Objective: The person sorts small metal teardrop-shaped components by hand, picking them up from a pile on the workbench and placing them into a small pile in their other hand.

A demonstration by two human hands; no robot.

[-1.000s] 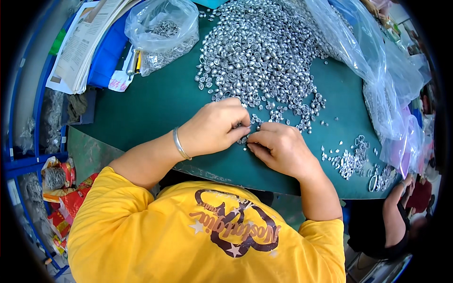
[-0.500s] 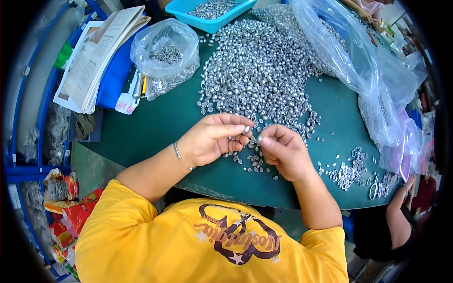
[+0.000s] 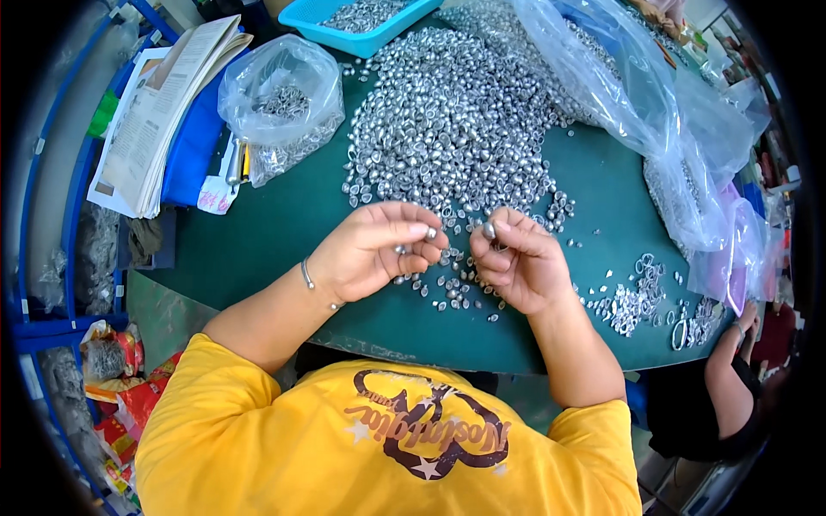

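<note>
Between the right fingers [image 3: 525, 242] sits 1 silver piece [image 3: 489, 230].

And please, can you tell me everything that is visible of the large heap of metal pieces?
The heap holds many small, rounded, silver-grey, metallic-looking pieces; some show a hollow, rimmed side. It lies loose on the green tabletop, thinning at its near edge into scattered pieces. A clear plastic bag borders its right side, and a blue basket stands near its far left. At the near edge, the left hand and right hand each pinch one piece.
</note>
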